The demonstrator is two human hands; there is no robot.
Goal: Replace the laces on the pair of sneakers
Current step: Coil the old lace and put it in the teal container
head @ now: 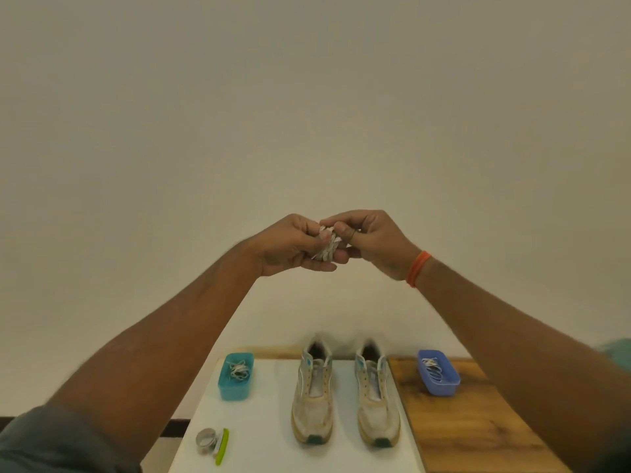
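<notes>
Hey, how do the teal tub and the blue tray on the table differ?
The teal plastic tub stands left of the two sneakers on the white board; the blue plastic tray stands right of them on bare wood. The tub looks deeper, the tray shallower. Both hold loose pale laces.

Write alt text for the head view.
Both hands, left hand and right hand, hold a bundled lace raised above a table. Below stand two unlaced sneakers, with a teal box and a blue tray of laces at the sides.
</notes>
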